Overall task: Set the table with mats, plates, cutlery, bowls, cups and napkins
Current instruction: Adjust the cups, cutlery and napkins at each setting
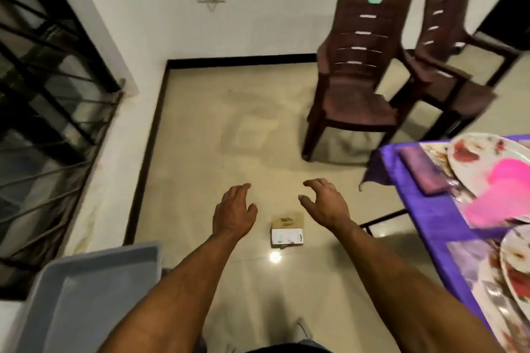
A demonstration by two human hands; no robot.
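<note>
purple cloth covers the table (424, 209), where a floral plate (484, 152), pink bowl (504, 195) and folded napkin (424, 172) lie. left hand (233, 212) and right hand (325, 203) hang empty, fingers loose; best turn toward the grey bin (94, 289).

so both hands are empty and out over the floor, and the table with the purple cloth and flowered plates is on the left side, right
Not quite. The head view shows the table with the purple cloth and flowered plates on the right side, not the left. The rest holds: the left hand and right hand are both empty, held out over the floor.
</note>
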